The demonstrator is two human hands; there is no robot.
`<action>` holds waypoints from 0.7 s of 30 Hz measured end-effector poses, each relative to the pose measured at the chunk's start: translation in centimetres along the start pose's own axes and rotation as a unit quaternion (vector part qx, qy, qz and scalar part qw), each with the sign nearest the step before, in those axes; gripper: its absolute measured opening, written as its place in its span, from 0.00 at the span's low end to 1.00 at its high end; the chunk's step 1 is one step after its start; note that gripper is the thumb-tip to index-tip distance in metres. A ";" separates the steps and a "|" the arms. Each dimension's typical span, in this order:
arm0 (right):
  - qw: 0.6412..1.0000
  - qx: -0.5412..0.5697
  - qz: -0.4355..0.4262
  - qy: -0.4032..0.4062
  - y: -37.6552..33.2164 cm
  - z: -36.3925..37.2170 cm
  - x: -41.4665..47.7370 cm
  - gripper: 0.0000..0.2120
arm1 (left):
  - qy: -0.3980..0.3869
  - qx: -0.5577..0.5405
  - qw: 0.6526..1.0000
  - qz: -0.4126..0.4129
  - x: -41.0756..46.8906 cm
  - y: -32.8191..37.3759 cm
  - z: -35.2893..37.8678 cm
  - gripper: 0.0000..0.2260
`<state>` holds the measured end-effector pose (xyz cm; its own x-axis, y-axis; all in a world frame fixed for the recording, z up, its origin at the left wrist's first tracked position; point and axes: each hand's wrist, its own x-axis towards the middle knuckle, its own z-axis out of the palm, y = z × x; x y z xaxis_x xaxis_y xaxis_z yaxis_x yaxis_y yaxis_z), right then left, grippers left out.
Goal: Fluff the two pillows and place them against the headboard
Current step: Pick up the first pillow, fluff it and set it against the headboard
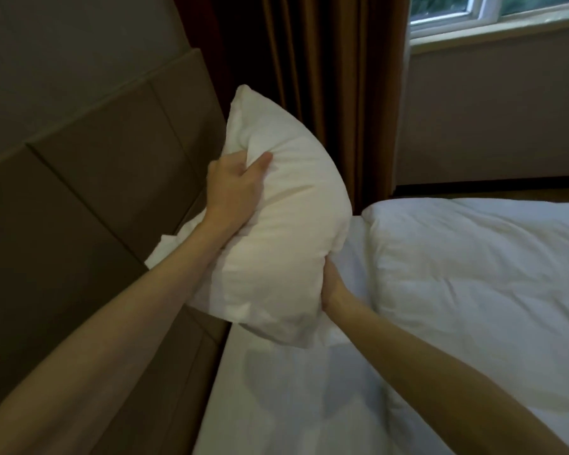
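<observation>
I hold a white pillow (286, 218) up on end above the head of the bed, just in front of the padded brown headboard (89, 178). My left hand (235, 185) grips its upper left edge, fingers dug into the cloth. My right hand (332, 287) clutches its lower right side from beneath and is partly hidden by the pillow. A corner of a second white pillow (165, 247) pokes out behind my left forearm, against the headboard; most of it is hidden.
A white sheet (286, 399) covers the mattress below the pillow. A folded-back white duvet (480, 274) fills the right side. Brown curtains (329, 93) hang behind the bed, and a window (496, 11) sits at the top right.
</observation>
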<state>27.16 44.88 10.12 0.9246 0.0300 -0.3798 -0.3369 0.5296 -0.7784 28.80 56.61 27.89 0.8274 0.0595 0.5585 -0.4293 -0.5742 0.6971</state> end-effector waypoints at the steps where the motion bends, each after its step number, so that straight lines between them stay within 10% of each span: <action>1: 1.000 0.002 0.010 -0.017 0.1 1.2 2.2 0.17 | 0.006 0.004 1.000 0.005 1.5 -1.2 0.0 0.21; 21: 1.000 0.021 0.019 0.010 7.0 4.8 21.5 0.26 | -0.012 0.012 0.997 0.076 4.7 -19.1 3.7 0.27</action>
<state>45.52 53.30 -1.13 0.9071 0.0349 -0.4194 -0.3644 0.5638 -0.7412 42.23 64.90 15.53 0.7619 -0.0503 0.6458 -0.5421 -0.5951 0.5933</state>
